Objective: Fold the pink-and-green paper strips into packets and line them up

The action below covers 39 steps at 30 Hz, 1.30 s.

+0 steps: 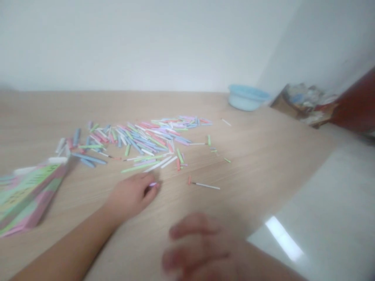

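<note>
My left hand (130, 195) rests near the middle of the wooden table (249, 156), its fingertips pinching a small pale pink-and-white paper strip (152, 184). Just beyond it lies a spread heap of pastel paper strips (137, 138) in blue, pink, green and white. A thin white strip with an orange end (205, 185) lies alone to the right. My right hand (199, 246) is blurred at the bottom of the view, fingers loosely curled, with nothing visible in them. A stack of green and pink printed paper (29, 195) sits left of my left hand.
A light blue plastic basin (247, 97) stands at the table's far right corner. Past the table's right edge lie a shiny pale floor (316, 195), a heap of mixed clutter (307, 105) and a dark red object (359, 101). A white wall (146, 47) rises behind.
</note>
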{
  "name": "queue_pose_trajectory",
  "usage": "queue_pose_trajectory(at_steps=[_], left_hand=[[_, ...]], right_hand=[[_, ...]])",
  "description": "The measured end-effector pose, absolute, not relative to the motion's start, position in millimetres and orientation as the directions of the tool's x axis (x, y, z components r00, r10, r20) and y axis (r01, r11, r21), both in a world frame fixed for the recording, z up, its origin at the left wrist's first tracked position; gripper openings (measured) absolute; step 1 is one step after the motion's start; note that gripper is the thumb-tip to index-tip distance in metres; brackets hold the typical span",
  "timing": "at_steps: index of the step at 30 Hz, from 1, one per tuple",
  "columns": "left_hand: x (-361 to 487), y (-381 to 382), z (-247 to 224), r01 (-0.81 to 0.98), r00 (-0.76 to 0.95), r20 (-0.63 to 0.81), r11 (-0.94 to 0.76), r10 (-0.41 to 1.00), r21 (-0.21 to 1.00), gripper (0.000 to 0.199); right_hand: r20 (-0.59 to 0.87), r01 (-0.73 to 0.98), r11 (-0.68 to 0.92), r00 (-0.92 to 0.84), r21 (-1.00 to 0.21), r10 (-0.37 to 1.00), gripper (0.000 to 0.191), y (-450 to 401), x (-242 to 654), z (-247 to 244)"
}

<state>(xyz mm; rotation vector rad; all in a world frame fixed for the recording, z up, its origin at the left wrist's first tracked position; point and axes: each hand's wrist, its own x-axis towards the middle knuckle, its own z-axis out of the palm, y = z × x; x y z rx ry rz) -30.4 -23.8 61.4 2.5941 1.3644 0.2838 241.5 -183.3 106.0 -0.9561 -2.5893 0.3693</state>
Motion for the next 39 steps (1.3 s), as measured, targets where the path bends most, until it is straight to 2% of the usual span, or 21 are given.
queue_pose_trajectory(at_steps=[1, 3, 5, 7, 12, 20, 24, 27, 33, 39], left_hand=[[-30.3, -24.0, 61.6, 0.79, 0.555, 0.077, -0.554, 0.828, 0.262, 0.035], [-29.5, -24.4, 61.7, 0.793, 0.553, 0.075, -0.552, 0.83, 0.258, 0.035], [-28.4, -24.5, 61.4, 0.8, 0.547, 0.076, -0.547, 0.834, 0.248, 0.035], [-26.9, -24.7, 61.3, 0.803, 0.541, 0.086, -0.544, 0.837, 0.243, 0.035], [-23.8, -25.2, 63.1, 0.805, 0.539, 0.1, -0.546, 0.837, 0.231, 0.032], [-23.5, -27.7, 66.2, 0.817, 0.525, 0.128, -0.54, 0.842, 0.204, 0.016], [-20.8, -26.3, 65.7, 0.88, 0.424, 0.138, -0.443, 0.895, 0.171, 0.023], [-21.4, -22.2, 63.7, 0.92, 0.332, 0.152, -0.355, 0.931, 0.164, 0.033], [-29.1, -14.0, 57.3, 0.973, 0.167, 0.189, -0.193, 0.968, 0.128, 0.039], [-28.3, -14.0, 54.6, 0.982, 0.133, 0.214, -0.158, 0.968, 0.105, 0.042]], right_hand=[[0.202, 0.643, 0.676, -0.653, -0.359, 0.729, 0.058, -166.7, 248.7, 102.5], [0.124, 0.827, 0.449, -0.433, -0.339, 0.893, 0.066, -138.5, 264.1, 90.3], [0.057, 0.913, 0.272, -0.267, -0.303, 0.962, 0.078, -120.1, 278.4, 73.5], [-0.001, 0.942, 0.196, -0.204, -0.272, 0.979, 0.084, -109.9, 287.5, 57.2], [0.023, 0.925, 0.281, -0.285, -0.254, 0.958, 0.088, -78.4, 273.7, 36.8], [0.105, 0.861, 0.462, -0.45, -0.214, 0.887, 0.091, 22.7, 218.0, 36.5], [0.127, 0.829, 0.526, -0.51, -0.188, 0.851, 0.087, 56.9, 205.5, 37.6], [0.134, 0.803, 0.566, -0.55, -0.185, 0.824, 0.081, 77.6, 202.5, 36.3], [0.224, 0.747, 0.598, -0.555, -0.291, 0.801, 0.05, 113.2, 204.5, 34.4], [0.27, 0.729, 0.607, -0.545, -0.315, 0.794, 0.043, 141.2, 207.0, 31.2]])
